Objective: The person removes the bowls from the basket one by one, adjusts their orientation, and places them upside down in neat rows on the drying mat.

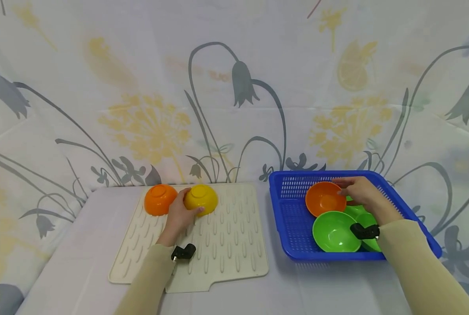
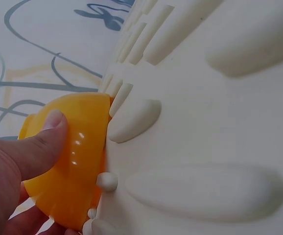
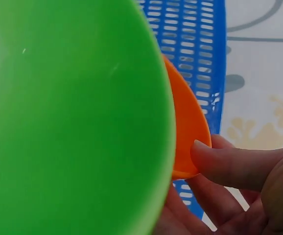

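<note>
On the cream ridged drying mat (image 1: 234,245), my left hand (image 1: 180,217) holds an upside-down yellow bowl (image 1: 201,197), thumb on one side and fingers on the other. The left wrist view shows the yellow bowl's rim (image 2: 90,147) right at the mat's ridges. An upside-down orange bowl (image 1: 158,201) sits just left of it. Over at the blue basket (image 1: 293,218), my right hand (image 1: 358,192) pinches the rim of another orange bowl (image 1: 324,200), its hollow facing me. In the right wrist view a green bowl (image 3: 78,122) covers much of that orange bowl (image 3: 188,127).
Several green bowls (image 1: 336,232) lie in the basket, in front of and beside the orange one. The basket stands right of the mat on a white-covered table (image 1: 254,297). A flower-printed cloth (image 1: 234,131) rises behind both.
</note>
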Demonstrator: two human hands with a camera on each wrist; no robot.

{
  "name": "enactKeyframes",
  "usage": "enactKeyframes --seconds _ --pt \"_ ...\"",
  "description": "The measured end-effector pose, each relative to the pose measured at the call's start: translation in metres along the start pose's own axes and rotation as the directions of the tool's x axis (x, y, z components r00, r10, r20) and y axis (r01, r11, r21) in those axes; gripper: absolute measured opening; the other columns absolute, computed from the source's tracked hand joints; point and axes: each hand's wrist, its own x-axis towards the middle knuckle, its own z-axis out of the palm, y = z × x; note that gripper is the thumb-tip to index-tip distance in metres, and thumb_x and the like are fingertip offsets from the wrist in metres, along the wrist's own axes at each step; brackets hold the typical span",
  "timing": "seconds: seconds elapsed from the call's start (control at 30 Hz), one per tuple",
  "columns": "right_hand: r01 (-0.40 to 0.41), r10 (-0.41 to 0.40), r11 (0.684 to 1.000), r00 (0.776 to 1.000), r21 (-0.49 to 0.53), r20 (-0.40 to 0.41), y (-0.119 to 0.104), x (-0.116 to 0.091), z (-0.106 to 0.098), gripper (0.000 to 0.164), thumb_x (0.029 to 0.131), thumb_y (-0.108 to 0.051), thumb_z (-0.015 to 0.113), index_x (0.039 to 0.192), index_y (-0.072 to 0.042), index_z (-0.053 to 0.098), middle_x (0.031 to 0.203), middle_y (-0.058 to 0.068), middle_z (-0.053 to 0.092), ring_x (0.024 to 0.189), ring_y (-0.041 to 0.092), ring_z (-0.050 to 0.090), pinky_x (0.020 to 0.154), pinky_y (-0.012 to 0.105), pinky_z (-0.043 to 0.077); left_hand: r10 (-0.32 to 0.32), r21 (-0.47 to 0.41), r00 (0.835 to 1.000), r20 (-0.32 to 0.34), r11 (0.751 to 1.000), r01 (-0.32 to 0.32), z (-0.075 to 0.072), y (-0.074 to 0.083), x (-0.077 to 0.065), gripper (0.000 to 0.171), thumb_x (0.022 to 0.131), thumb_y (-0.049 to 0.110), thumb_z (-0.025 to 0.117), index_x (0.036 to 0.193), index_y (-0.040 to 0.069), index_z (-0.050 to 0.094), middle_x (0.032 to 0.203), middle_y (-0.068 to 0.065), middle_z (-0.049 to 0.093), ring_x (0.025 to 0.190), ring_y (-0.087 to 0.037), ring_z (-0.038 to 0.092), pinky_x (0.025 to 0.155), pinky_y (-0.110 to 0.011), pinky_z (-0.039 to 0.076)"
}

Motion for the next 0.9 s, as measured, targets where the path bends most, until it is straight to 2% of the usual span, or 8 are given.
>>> enactKeyframes --seconds 0.23,0.5,0.73,0.9 --pt "0.0 0.0 1.0 0.999 -0.011 -0.049 0.0 -0.001 -0.001 0.051 0.099 0.001 0.047 0.149 0.006 0.037 0.147 0.036 0.036 0.125 0.052 0.046 0.089 0.051 0.054 -0.001 -0.002 1.0 0.004 1.0 0.001 0.0 -0.001 0.0 0.077 0.088 0.015 0.078 0.151 0.009 0.034 0.152 -0.016 0.04 0.134 -0.036 0.041 0.114 -0.052 0.031" --pt "0.035 -0.032 0.999 0.994 0.025 -0.105 -0.006 -0.005 -0.006 0.051 0.099 0.0 0.046 0.148 0.008 0.037 0.146 0.037 0.037 0.126 0.051 0.045 0.086 0.046 0.057 0.002 0.001 1.0 0.006 1.0 -0.002 0.0 0.0 -0.001 0.077 0.088 0.015 0.078 0.151 0.009 0.035 0.151 -0.017 0.041 0.134 -0.036 0.042 0.114 -0.053 0.031" --pt "0.042 -0.035 0.997 0.995 0.07 -0.099 -0.016 -0.007 -0.005 0.051 0.101 -0.003 0.046 0.15 0.005 0.037 0.146 0.036 0.037 0.123 0.047 0.05 0.086 0.041 0.057 0.001 0.008 1.0 -0.003 1.0 -0.001 -0.003 0.0 0.001 0.077 0.088 0.015 0.078 0.151 0.009 0.035 0.152 -0.017 0.04 0.134 -0.037 0.041 0.114 -0.053 0.03" --pt "0.077 -0.071 0.994 0.995 0.082 -0.076 -0.024 -0.011 -0.003 0.049 0.103 -0.006 0.047 0.15 0.004 0.038 0.146 0.036 0.038 0.116 0.038 0.058 0.085 0.039 0.057 -0.002 0.012 1.0 0.014 1.0 0.002 -0.002 0.001 0.002 0.078 0.089 0.018 0.078 0.152 0.009 0.033 0.153 -0.017 0.039 0.135 -0.036 0.041 0.115 -0.053 0.029"
